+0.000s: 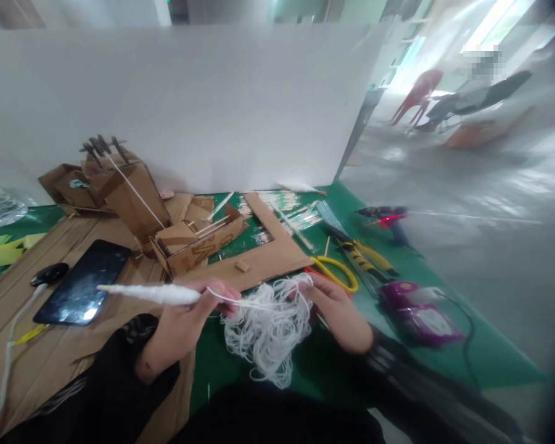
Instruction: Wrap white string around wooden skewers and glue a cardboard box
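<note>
Your left hand [178,330] grasps the wound stick [157,294]; your right hand [345,314] pinches white cord [268,336] near the desk's [490,357] front edge, where tugging crossed loops could knot it.

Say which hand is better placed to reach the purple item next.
Probably the right hand: it sits nearer the purple item, though it pinches white string; the left hand, farther off, grips the white-wrapped stick.

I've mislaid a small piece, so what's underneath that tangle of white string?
Green tabletop shows around the white string, which the right hand holds at its upper right. Whatever lies directly beneath the dense strands is covered, so I can't tell.
</note>
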{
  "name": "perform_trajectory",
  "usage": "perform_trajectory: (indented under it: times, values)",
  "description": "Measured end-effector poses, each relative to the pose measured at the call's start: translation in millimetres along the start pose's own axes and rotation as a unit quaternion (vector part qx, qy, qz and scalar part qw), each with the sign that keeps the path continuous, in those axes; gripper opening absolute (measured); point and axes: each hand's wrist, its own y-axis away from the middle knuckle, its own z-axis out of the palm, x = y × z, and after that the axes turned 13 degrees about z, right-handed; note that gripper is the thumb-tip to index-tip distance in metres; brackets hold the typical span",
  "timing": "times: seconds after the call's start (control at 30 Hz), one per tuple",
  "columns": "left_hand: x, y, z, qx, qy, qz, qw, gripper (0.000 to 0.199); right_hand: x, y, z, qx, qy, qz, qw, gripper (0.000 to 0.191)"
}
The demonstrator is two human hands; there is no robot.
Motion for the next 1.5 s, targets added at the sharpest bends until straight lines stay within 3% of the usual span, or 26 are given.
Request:
perform_trajectory:
  times: [0.1, 0.2, 0.27, 0.33, 0.43, 0.57, 0.7, 0.83, 1.0, 1.17, 1.4, 1.5]
  values:
    - [0, -2, -4.7, 0.07, 0.024, 0.062, 0.995, 0.031, -5, -5, -11, 0.019, 0.137, -0.052, 0.989, 0.031]
    - [-3, -2, -7.2, 0.135, 0.006, 0.116, 0.984, 0.032, -11, -4, -19, 0.067, 0.368, -0.091, 0.923, 0.028]
    - [-5, -1, -7.2, 0.14, 0.004, 0.118, 0.983, 0.031, -17, 2, -22, 0.12, 0.454, -0.108, 0.876, 0.023]
    - [-7, 0, -5.6, 0.125, 0.007, 0.092, 0.988, 0.03, -24, 9, -21, 0.163, 0.458, -0.142, 0.862, 0.031]
    - [-8, 3, -1.3, 0.082, -0.007, 0.057, 0.995, 0.031, -37, 21, -10, 0.153, 0.402, -0.229, 0.873, 0.035]
    - [-10, 6, 5.0, 0.02, -0.068, 0.031, 0.997, 0.036, -45, 22, 16, 0.032, 0.367, -0.329, 0.87, 0.022]
    - [-9, 5, 8.9, 0.003, -0.083, 0.016, 0.996, 0.038, -40, 12, 39, -0.018, 0.376, -0.324, 0.868, 0.019]
    - [-9, 2, 8.4, -0.009, -0.057, 0.016, 0.998, 0.036, -36, 3, 39, -0.047, 0.381, -0.264, 0.885, 0.011]
    - [-15, 1, 1.8, -0.023, -0.079, 0.011, 0.997, 0.027, -44, -2, 11, -0.016, 0.371, -0.225, 0.901, 0.016]
    - [-10, 0, 0.6, -0.05, -0.211, 0.003, 0.976, 0.024, -46, -11, -8, 0.038, 0.364, -0.232, 0.901, 0.024]
    - [-7, 3, 4.6, -0.047, -0.236, 0.041, 0.97, 0.021, -33, -9, 12, 0.106, 0.353, -0.23, 0.901, 0.022]
    - [-10, 4, 4.7, -0.027, -0.224, 0.051, 0.973, 0.023, -34, 3, 26, 0.037, 0.364, -0.272, 0.89, 0.021]
